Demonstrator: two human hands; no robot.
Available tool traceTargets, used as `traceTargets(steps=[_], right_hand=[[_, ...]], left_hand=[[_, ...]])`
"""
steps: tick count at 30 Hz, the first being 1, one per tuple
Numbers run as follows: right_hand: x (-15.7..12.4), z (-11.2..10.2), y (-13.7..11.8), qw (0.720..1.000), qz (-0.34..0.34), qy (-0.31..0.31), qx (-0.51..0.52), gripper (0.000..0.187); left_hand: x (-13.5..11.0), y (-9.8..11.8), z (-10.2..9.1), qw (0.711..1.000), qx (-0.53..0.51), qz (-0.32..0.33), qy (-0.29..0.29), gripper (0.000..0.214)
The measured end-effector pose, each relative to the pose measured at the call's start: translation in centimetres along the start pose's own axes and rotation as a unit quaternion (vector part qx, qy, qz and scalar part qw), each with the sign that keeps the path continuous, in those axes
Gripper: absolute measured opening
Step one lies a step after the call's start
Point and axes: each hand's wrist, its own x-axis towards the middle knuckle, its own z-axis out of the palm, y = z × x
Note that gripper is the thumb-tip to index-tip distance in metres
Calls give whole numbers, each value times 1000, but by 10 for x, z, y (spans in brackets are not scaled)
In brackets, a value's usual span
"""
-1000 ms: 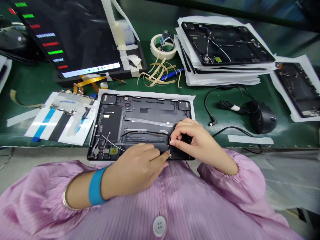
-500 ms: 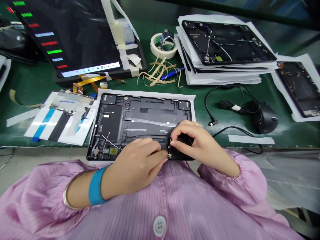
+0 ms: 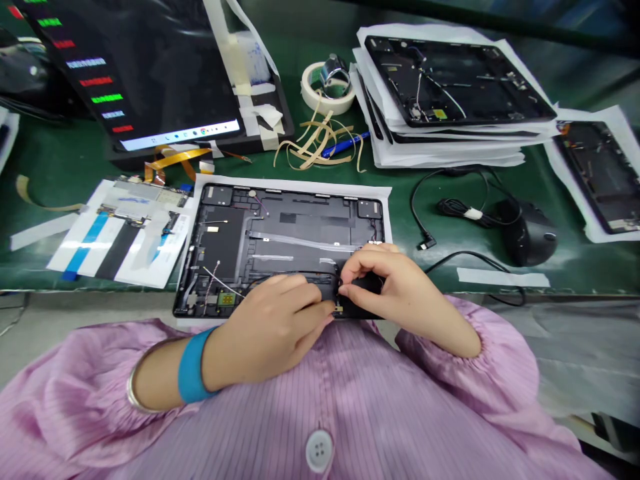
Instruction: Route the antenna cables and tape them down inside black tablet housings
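In front of me lies a black tablet back housing (image 3: 313, 217) on white paper, its inside facing up with thin cables and strips of tape. My left hand (image 3: 275, 327) rests over its near edge, fingers closed together near a small metal part; what they hold, if anything, is hidden. My right hand (image 3: 383, 283) pinches a thin black cable (image 3: 337, 277) between thumb and forefinger at the housing's near right part. The cable runs leftward toward my left hand. A white wire (image 3: 225, 283) and a small green board (image 3: 227, 299) show left of my left hand.
A tablet (image 3: 150, 73) with a lit screen stands at the back left. Before it lies a white battery pack (image 3: 125, 253). Tape roll (image 3: 327, 103), blue pen (image 3: 345, 145) and paper strips lie mid-back. Stacked housings (image 3: 460, 80), a mouse (image 3: 529, 233) and a cable (image 3: 470, 213) occupy the right.
My right fingertips have shifted very slightly at the cable. My left hand stays nearly in place, and the whole view has moved a little.
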Motion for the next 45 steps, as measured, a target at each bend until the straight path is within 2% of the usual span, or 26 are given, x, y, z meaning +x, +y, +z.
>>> traceTargets(steps=[9, 15, 21, 36, 45], right_hand=[[-1, 1, 0, 1000, -14, 13, -3, 9], [-1, 0, 2, 1000, -21, 13, 10, 9], [-2, 0, 3, 1000, -22, 18, 11, 9], [-2, 1, 6, 999, -27, 24, -3, 11], [1, 1, 4, 1000, -18, 15, -11, 11]], left_hand=[[-1, -1, 1, 1000, -2, 6, 0, 18], [-3, 7, -3, 999, -31, -35, 16, 14], [-6, 15, -5, 999, -32, -24, 13, 18], [-2, 16, 0, 1000, -1, 10, -12, 19], [-1, 16, -1, 1000, 1, 6, -16, 16]])
